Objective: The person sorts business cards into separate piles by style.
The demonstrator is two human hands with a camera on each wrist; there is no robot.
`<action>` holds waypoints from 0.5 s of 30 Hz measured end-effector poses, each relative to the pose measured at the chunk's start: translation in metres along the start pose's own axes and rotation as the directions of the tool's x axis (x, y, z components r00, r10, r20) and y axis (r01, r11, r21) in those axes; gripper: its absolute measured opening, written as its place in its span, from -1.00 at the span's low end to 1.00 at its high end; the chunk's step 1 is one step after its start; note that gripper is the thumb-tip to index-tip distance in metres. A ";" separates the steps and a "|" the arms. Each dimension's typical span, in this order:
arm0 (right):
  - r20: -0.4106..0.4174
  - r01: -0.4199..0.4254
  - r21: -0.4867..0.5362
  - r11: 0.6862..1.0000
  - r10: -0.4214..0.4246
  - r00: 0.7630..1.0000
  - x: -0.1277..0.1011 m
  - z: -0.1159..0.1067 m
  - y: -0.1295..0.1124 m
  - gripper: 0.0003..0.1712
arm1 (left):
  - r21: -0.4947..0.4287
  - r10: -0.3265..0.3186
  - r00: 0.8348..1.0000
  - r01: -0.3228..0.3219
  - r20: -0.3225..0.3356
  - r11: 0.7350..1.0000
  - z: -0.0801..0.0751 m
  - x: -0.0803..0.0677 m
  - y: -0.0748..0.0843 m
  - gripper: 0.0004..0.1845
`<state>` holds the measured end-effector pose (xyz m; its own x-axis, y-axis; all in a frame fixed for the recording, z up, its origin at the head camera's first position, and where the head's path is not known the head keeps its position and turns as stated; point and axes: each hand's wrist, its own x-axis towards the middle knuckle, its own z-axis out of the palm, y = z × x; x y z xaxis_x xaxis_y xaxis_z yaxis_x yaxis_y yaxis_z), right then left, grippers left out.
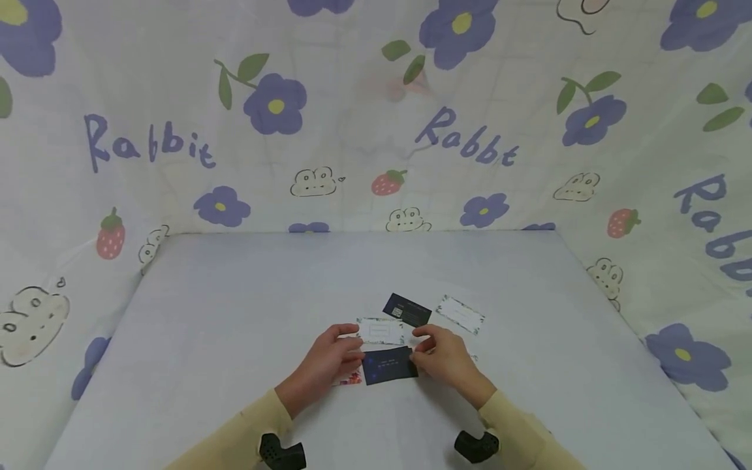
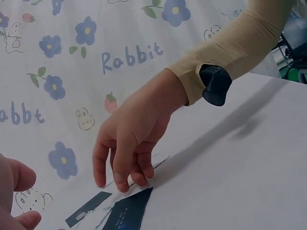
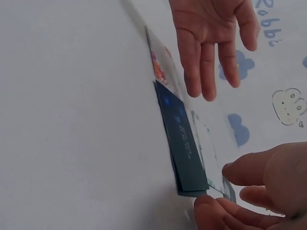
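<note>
A dark blue card [image 1: 390, 365] with pale print lies at the top of a small stack between the hands. The fingertips of my right hand [image 1: 448, 356] are right at its right end; in the right wrist view the thumb [image 3: 207, 203] meets the stack's end and the forefinger stands apart from it. My left hand [image 1: 326, 362] hovers by the stack's left end, fingers loosely extended, with nothing between them. Partly hidden below it is a card with red flowers [image 1: 351, 378]. Just behind the stack lies a white card with a leafy border [image 1: 380, 331].
Farther back lie a black card with a printed square [image 1: 407, 309] and another white leaf-edged card [image 1: 460, 314]. The white table [image 1: 235, 294] meets a patterned cloth [image 1: 352, 143] at its back and sides. Part of another card shows behind my right hand.
</note>
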<state>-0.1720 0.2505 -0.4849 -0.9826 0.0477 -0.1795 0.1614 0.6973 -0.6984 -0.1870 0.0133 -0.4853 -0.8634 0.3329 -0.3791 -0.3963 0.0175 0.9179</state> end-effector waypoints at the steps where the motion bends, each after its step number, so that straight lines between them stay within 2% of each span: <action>1: -0.006 -0.005 0.012 1.000 0.005 1.000 0.001 -0.001 0.002 -0.53 | 0.004 0.002 1.000 -0.002 -0.003 1.000 -0.001 0.000 0.001 -0.49; 4: -0.031 -0.021 0.073 0.997 0.023 0.999 0.001 -0.006 0.006 -0.56 | 0.007 0.014 1.000 -0.014 -0.025 1.000 -0.007 0.001 0.006 -0.47; 6: -0.070 0.008 0.077 0.997 -0.003 0.998 0.000 -0.009 0.008 -0.58 | 0.007 0.020 0.999 -0.019 -0.050 1.000 -0.011 0.002 0.008 -0.47; 9: -0.089 0.148 -0.008 0.989 -0.149 0.985 -0.004 -0.009 0.010 -0.59 | -0.010 0.021 0.997 -0.022 -0.080 1.000 -0.017 0.004 0.011 -0.46; 11: -0.044 0.293 -0.133 0.947 -0.301 0.953 -0.007 -0.007 0.012 -0.56 | -0.020 0.019 0.996 -0.021 -0.089 1.000 -0.020 0.005 0.011 -0.46; 13: 0.041 0.428 -0.213 0.878 -0.430 0.902 -0.008 -0.002 0.013 -0.51 | -0.036 0.016 0.996 -0.019 -0.090 0.999 -0.022 0.005 0.012 -0.47; 15: 0.115 0.518 -0.262 0.814 -0.506 0.855 -0.007 0.002 0.015 -0.46 | -0.049 0.011 0.996 -0.015 -0.087 0.999 -0.023 0.005 0.011 -0.48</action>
<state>-0.1626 0.2589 -0.4958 -0.9109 -0.3946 0.1205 -0.4014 0.7798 -0.4804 -0.2034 -0.0066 -0.4796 -0.8914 0.2497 -0.3782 -0.3983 -0.0338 0.9166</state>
